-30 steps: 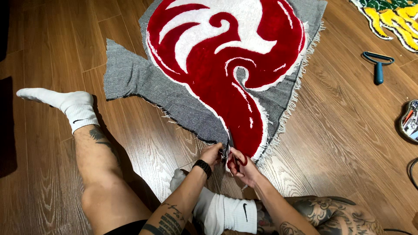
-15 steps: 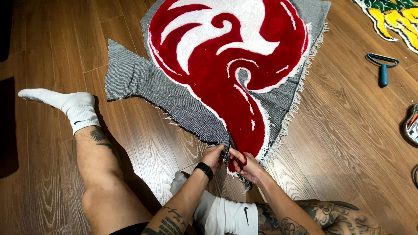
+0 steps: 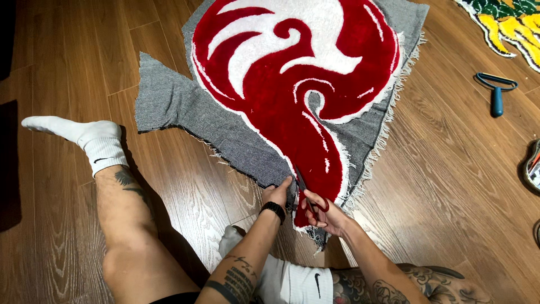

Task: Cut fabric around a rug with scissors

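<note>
The right hand (image 3: 325, 213) has its grip closed through red-handled scissors (image 3: 308, 198) at the near tip of the red-and-white rug (image 3: 298, 84). The left hand (image 3: 278, 194) pinches the grey backing cloth (image 3: 185, 110) just left of the blades.

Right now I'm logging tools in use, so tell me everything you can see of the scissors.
The scissors have red loop handles and short dark blades. The right hand holds them, fingers through the loops. The blades point up and away from the person, at the grey cloth beside the red rug's narrow tail. The left hand pinches the cloth just beside them. Whether the blades are open or shut cannot be told.
</note>
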